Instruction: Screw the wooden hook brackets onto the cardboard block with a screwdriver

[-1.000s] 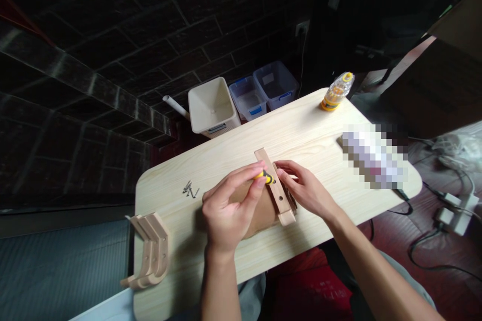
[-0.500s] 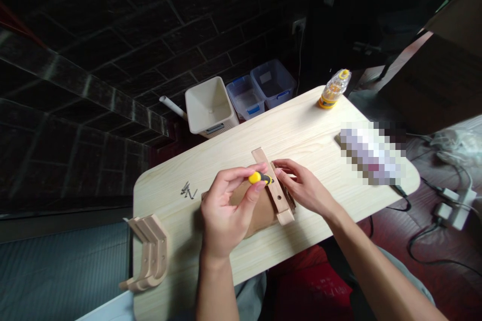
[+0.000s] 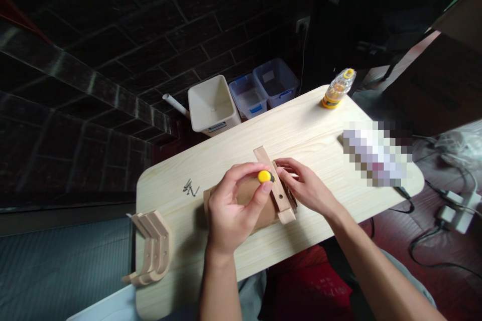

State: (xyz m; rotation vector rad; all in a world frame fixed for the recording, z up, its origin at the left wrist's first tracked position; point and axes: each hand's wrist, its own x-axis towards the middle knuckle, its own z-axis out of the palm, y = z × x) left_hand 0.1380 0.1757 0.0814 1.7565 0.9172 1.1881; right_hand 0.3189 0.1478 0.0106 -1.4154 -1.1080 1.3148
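Left fingers (image 3: 265,187) pinch a yellow-and-black screwdriver (image 3: 265,176) over a wooden strip (image 3: 282,204) lying across a brown cardboard piece (image 3: 268,214) on a pale desk (image 3: 301,125), while the right hand (image 3: 305,186) rests curled at the strip's far side, its grip too hidden to tell. Dark screws (image 3: 191,188) lie loose nearby, with angled wooden brackets (image 3: 157,251) at the desk's left end and a clear bottle (image 3: 339,89) standing near the far corner.

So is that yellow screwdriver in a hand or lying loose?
In a hand: the left hand has its thumb and fingers around the screwdriver, over the wooden bracket.
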